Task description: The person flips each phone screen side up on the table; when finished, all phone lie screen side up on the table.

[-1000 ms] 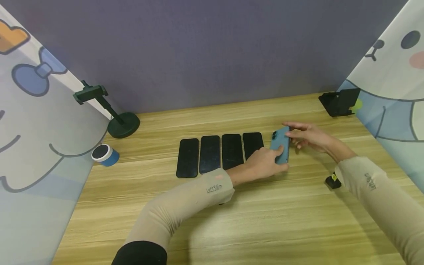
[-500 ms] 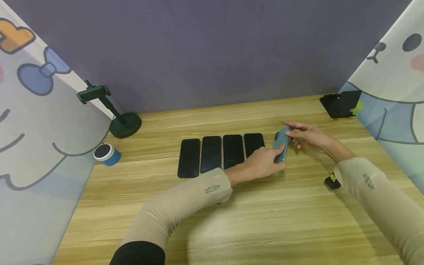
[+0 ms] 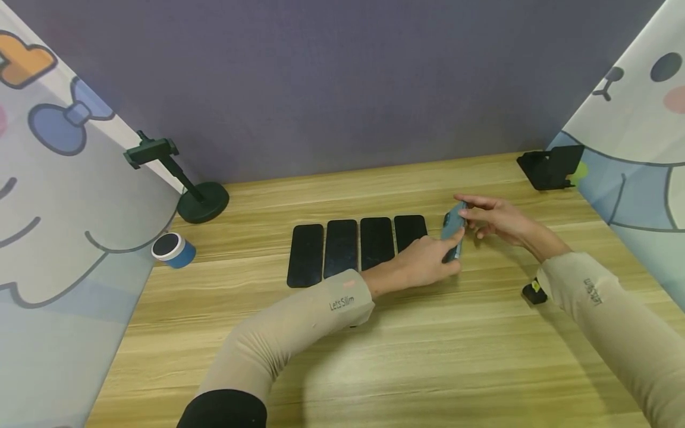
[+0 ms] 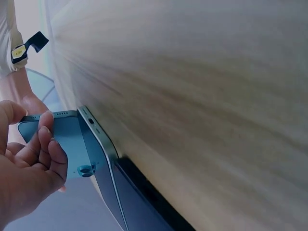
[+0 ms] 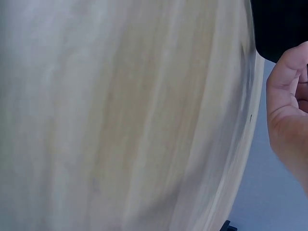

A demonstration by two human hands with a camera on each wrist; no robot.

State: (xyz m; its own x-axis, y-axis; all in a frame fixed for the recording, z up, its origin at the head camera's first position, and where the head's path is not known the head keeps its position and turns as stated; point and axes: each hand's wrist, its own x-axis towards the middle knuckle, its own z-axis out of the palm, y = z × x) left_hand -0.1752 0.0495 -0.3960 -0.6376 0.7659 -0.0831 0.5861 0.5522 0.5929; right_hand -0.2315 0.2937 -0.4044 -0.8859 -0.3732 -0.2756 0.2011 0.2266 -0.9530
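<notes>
Both hands hold a blue smartphone (image 3: 452,229), tilted up on edge with its camera lenses toward the far end. My left hand (image 3: 423,261) grips the near end, index finger against the blue back; in the left wrist view its thumb and fingers (image 4: 45,159) are at the bottom edge. My right hand (image 3: 497,220) pinches the far right edge, its dark screen side (image 5: 284,26) showing in the right wrist view. To the left lie several black-screened smartphones (image 3: 341,246) in a row, the nearest partly hidden by the left hand.
A dark green phone stand (image 3: 199,202) is at the back left, near a blue-and-white round container (image 3: 173,251). At the back right is a black folding stand (image 3: 550,168). Printed panels flank the wooden table (image 3: 428,356), and a grey panel (image 3: 342,89) closes the back.
The blue smartphone has turned further onto its edge, so less of its back shows. Both hands keep their hold and have hardly moved; the head view shifted slightly.
</notes>
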